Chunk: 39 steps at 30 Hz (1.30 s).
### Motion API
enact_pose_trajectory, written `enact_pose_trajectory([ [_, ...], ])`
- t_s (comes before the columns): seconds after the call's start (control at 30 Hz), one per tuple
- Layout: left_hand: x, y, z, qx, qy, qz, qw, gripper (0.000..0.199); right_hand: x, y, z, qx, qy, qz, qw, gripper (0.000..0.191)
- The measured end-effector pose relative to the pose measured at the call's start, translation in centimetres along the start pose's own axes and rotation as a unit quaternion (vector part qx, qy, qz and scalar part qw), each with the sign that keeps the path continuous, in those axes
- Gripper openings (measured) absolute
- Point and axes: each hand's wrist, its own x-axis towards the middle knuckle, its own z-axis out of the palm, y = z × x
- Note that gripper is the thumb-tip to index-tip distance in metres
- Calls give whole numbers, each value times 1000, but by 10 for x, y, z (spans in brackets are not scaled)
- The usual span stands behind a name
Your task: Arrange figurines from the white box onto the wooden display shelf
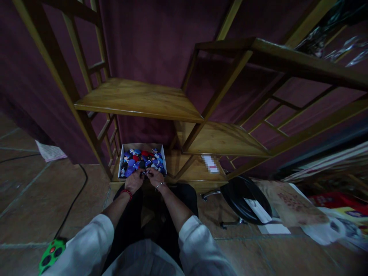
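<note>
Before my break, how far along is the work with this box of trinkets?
Done: nothing clearly finished shows, though the white box on the low wooden shelf is packed with blue, red and black trinkets. In hand: your left hand and right hand meet over a small dark piece at the box's near edge. Remaining: the box looks full.

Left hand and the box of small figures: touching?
Cannot tell. The head view shows the left hand overlapping the front edge of the box from above, so it may be resting there or hovering; neither contact nor a gap shows plainly.
</note>
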Motion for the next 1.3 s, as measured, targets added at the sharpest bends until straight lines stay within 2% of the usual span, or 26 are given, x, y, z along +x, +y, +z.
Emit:
enact_pose_trajectory([
  [0.23,-1,-1,2,19,19,7,1000,31,0,-6,0,-26,8,21,999,25],
  [0.6,0,0,3,24,28,4,999,35,2,-4,1,61,7,19,998,20],
  [0.9,-3,5,0,49,13,3,999,36,-1,-9,-4,-24,13,12,1000,20],
  [1.07,-3,6,-1,43,31,-4,999,36,6,-6,-1,-4,33,3,999,21],
  [1.2,-4,6,-3,26,19,-12,999,34,11,-6,-1,4,71,26,997,27],
  [1.3,-3,7,-4,25,8,-18,999,34,13,-10,-3,-37,70,47,996,36],
])
